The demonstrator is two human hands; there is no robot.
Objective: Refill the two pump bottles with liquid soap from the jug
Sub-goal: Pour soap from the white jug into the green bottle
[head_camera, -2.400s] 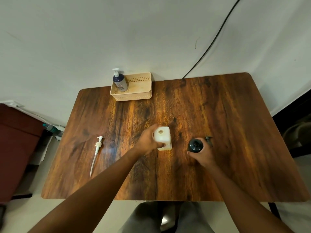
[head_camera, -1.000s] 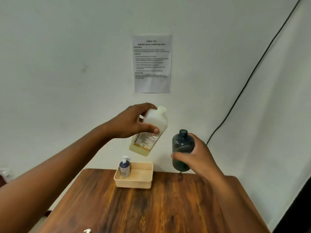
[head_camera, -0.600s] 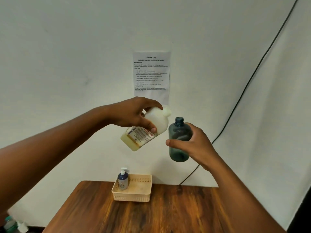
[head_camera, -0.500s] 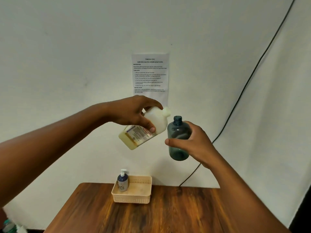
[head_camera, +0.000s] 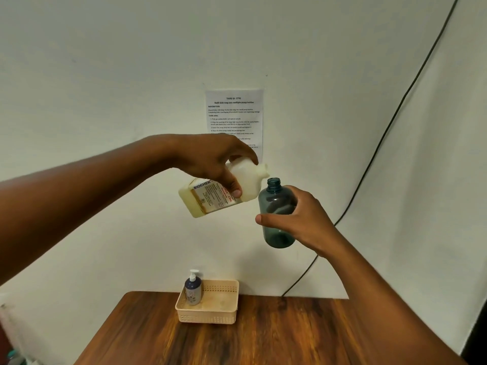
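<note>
The left hand [head_camera: 210, 162] had its grip clamped on the jug [head_camera: 224, 191], fingers over the top of the shoulder and thumb pressed on the label side, just behind the spout. The right hand [head_camera: 297, 222] had its grip wrapped round the middle of the open bottle [head_camera: 276, 212], thumb across the front, fingers hidden behind.

Taking the open bottle as landmark: the jug hung just left of its neck, tilted spout-up toward it, spout near the mouth but a little above and to the left, not yet over it. No soap could be seen running. Both were held in the air, well above the desk [head_camera: 263, 338].

The jug looked like stiff, cloudy plastic with yellowish liquid pooled at its low end, so it was probably moderately heavy, with weight that would shift toward the spout as it tipped. A hold near the shoulder suits control of the pour; any drip of soap would make it slippery. The open bottle was tinted, see-through and looked empty, so light and likely a little squeezable; a mid-body hold keeps the mouth steady.

Far below the open bottle and to its left, 1 pump bottle [head_camera: 193, 289] stood upright in the left end of a basket [head_camera: 210, 316] on the desk. Above and left of it, a printed sheet [head_camera: 234, 111] hung on the wall.
</note>
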